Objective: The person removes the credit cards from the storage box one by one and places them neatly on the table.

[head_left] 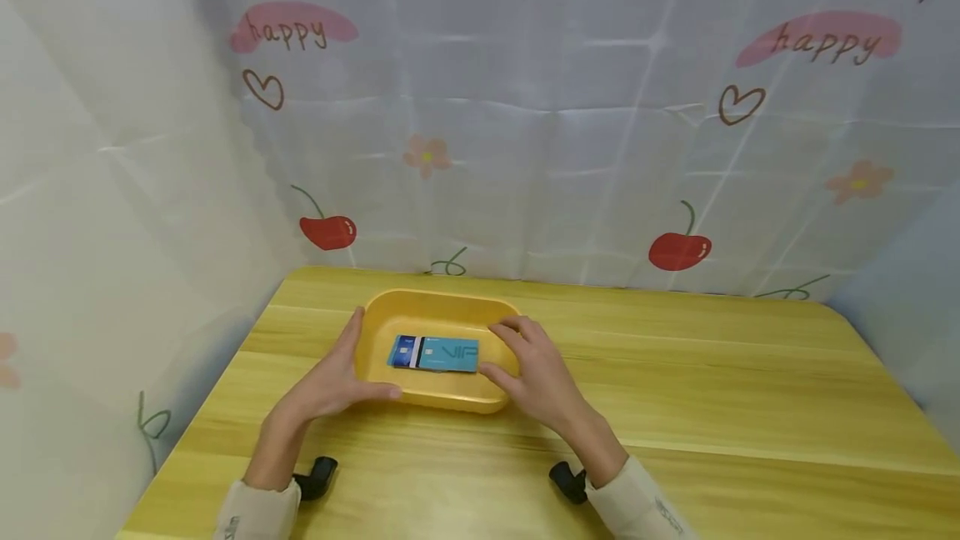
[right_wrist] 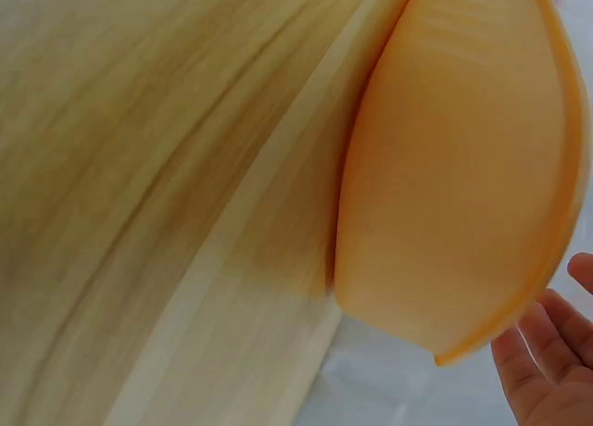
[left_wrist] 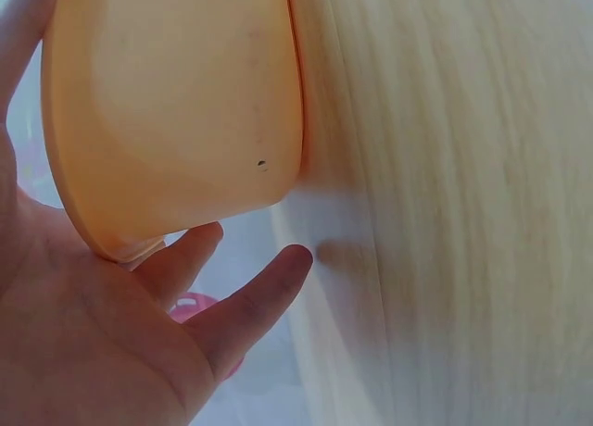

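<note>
A yellow plastic basin (head_left: 457,398) with rounded corners stands on the wooden table. Blue bank-style cards (head_left: 442,354) lie overlapping on its bottom, the top one marked "VIP". At the basin's left end is my left hand (head_left: 337,382), fingers spread along the outer wall and thumb at the front rim. In the left wrist view, two of its fingers extend past the basin's end. My right hand (head_left: 536,369) is at the right end, loosely bent, with thumb and fingertips over the rim close to the cards. Whether it touches the basin is hard to tell.
The wooden table (head_left: 712,382) extends well to the right of the basin. Behind it hangs a white curtain (head_left: 525,165) printed with cherries, hearts and "happy". Dark wrist devices (head_left: 318,477) show at both sleeve ends.
</note>
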Demonstrator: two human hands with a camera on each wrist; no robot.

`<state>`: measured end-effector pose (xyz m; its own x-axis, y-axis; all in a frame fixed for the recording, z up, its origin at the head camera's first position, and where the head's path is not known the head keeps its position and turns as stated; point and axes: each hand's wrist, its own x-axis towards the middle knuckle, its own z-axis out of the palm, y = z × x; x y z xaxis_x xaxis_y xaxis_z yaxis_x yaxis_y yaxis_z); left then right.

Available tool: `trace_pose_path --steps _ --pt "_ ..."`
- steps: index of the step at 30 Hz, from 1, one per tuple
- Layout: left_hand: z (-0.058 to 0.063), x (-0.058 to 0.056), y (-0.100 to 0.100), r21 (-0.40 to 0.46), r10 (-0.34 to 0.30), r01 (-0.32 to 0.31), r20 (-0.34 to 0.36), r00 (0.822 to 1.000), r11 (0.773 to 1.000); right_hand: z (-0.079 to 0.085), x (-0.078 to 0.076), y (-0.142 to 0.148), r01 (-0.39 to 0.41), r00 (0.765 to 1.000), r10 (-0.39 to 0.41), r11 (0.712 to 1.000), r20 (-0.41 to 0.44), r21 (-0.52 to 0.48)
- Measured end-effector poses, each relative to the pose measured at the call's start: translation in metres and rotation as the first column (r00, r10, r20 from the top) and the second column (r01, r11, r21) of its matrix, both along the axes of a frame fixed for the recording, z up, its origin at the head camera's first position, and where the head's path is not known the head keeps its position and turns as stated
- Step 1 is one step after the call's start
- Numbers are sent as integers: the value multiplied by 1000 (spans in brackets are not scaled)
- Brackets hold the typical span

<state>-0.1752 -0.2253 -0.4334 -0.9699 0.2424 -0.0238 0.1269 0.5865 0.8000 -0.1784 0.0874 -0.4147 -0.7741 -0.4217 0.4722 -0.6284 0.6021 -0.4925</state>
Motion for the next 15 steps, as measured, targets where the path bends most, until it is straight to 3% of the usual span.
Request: trace_pose_path --steps 15 --pt "2 -1 1 -11 4 -4 9 1000 1000 5 -16 -26 -57 972 50 998 229 20"
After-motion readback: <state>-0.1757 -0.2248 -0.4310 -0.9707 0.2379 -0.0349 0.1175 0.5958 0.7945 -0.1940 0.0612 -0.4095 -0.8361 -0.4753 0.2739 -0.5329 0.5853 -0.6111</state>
